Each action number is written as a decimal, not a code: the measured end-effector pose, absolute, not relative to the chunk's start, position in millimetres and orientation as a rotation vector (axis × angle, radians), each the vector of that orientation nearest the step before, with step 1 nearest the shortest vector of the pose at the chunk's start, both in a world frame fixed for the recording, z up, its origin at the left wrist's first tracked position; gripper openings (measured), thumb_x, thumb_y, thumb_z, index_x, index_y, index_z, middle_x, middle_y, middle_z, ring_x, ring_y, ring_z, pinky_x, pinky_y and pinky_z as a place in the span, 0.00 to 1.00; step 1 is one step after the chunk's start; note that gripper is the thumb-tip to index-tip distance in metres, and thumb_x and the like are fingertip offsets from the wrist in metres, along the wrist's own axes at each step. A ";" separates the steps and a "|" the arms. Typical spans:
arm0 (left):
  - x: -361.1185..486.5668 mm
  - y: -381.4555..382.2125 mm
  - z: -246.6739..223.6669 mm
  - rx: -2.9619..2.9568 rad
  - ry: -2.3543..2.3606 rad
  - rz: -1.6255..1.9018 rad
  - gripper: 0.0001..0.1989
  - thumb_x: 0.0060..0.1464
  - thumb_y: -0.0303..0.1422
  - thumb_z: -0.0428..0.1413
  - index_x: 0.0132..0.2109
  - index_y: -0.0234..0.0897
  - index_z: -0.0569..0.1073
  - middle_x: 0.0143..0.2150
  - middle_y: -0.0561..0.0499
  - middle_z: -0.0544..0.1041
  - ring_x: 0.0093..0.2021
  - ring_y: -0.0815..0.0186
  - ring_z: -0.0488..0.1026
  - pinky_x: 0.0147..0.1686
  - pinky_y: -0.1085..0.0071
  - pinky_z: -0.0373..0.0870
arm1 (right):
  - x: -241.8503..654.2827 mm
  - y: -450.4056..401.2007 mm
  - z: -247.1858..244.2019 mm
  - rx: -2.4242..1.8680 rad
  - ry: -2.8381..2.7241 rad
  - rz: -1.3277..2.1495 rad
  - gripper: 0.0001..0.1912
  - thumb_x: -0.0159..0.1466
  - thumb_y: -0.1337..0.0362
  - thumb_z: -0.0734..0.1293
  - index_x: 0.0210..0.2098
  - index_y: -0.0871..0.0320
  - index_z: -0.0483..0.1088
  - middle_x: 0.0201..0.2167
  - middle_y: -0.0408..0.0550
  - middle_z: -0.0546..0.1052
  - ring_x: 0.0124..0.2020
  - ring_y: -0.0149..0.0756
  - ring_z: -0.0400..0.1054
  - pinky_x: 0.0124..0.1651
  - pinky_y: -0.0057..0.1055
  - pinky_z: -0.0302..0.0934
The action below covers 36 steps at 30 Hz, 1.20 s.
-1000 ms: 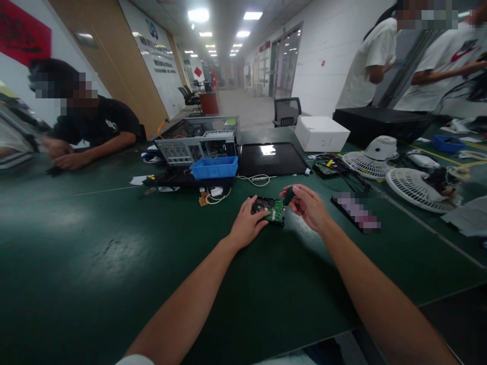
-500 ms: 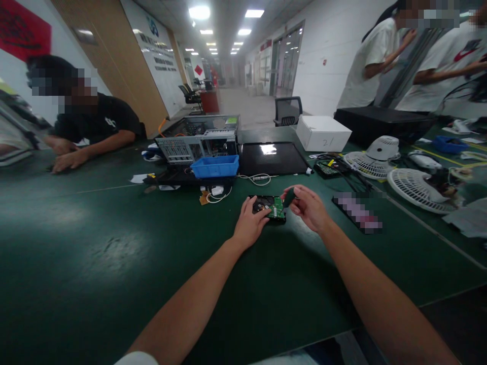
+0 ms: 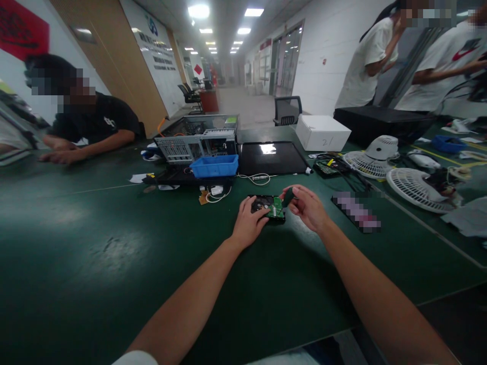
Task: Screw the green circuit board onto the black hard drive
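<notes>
A hard drive [image 3: 275,213] with a green circuit board facing up lies on the green tabletop in front of me. My left hand [image 3: 249,220] grips it from the left, the fingers over its top and the thumb along the near side. In my right hand [image 3: 306,205] is a screwdriver [image 3: 288,196] with a dark handle, pinched between thumb and fingers. It is tilted, its lower end pointing down at the right part of the circuit board. The tip is too small to make out.
Beyond the drive stand an opened computer case [image 3: 198,142], a blue tray [image 3: 215,167] and a black flat panel [image 3: 272,159]. To the right are a phone [image 3: 355,213], a white box [image 3: 322,134] and fan parts [image 3: 416,190]. A person [image 3: 102,121] sits at the left.
My hands, the hard drive and the screwdriver stay almost where they were. The seated person's hands have shifted slightly, and a standing person at the right has raised an arm.
</notes>
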State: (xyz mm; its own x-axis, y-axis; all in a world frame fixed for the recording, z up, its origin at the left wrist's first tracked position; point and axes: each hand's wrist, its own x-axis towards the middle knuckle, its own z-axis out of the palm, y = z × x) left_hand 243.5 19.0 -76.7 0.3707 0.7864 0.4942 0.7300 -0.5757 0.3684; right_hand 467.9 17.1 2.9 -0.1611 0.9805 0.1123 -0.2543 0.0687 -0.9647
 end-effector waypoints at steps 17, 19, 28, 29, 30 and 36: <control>244.0 16.4 -70.3 2.491 1.375 1.058 0.13 0.64 0.40 0.58 0.51 0.46 0.82 0.69 0.47 0.62 0.70 0.48 0.54 0.68 0.47 0.60 | 465.4 15.8 2.2 -0.859 -1.180 1.394 0.18 0.66 0.47 0.67 0.45 0.53 0.76 0.37 0.47 0.78 0.21 0.26 0.57 0.22 0.29 0.43; 244.4 15.7 -69.5 2.473 1.384 1.049 0.13 0.64 0.40 0.57 0.51 0.47 0.82 0.69 0.48 0.63 0.70 0.49 0.53 0.68 0.47 0.59 | 465.2 15.8 3.1 -0.877 -1.162 1.392 0.19 0.66 0.47 0.66 0.46 0.53 0.77 0.37 0.47 0.77 0.21 0.26 0.57 0.22 0.29 0.42; 243.9 13.8 -67.1 2.414 1.425 0.972 0.15 0.67 0.39 0.52 0.54 0.47 0.81 0.70 0.49 0.64 0.72 0.50 0.52 0.68 0.46 0.58 | 468.3 15.9 3.5 -0.919 -1.233 1.357 0.16 0.64 0.50 0.69 0.42 0.55 0.78 0.36 0.48 0.78 0.23 0.27 0.57 0.23 0.29 0.40; 243.9 13.7 -66.6 2.425 1.424 0.965 0.15 0.67 0.40 0.53 0.54 0.46 0.80 0.70 0.49 0.64 0.72 0.50 0.52 0.68 0.46 0.58 | 468.5 16.3 3.0 -0.918 -1.236 1.351 0.16 0.64 0.50 0.69 0.41 0.56 0.78 0.36 0.48 0.78 0.23 0.27 0.57 0.23 0.29 0.40; 243.9 13.6 -66.2 2.441 1.420 0.958 0.15 0.67 0.40 0.53 0.54 0.46 0.80 0.70 0.50 0.64 0.72 0.50 0.52 0.69 0.46 0.57 | 468.7 16.8 2.5 -0.917 -1.235 1.343 0.16 0.64 0.50 0.70 0.41 0.56 0.78 0.36 0.49 0.78 0.23 0.27 0.57 0.23 0.29 0.40; 246.6 12.9 -64.0 2.590 1.370 0.862 0.15 0.67 0.38 0.52 0.56 0.44 0.78 0.69 0.51 0.67 0.73 0.52 0.52 0.72 0.46 0.49 | 470.4 19.2 0.6 -0.923 -1.206 1.327 0.16 0.63 0.49 0.70 0.40 0.55 0.78 0.36 0.49 0.79 0.24 0.28 0.58 0.23 0.29 0.42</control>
State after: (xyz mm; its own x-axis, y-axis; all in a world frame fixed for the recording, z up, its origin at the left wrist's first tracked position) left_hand 246.6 12.9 -64.0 0.4394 0.7839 0.4387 0.7347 -0.5946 0.3266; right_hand 470.4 19.2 0.6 -0.1316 0.9853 0.1086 -0.2018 0.0806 -0.9761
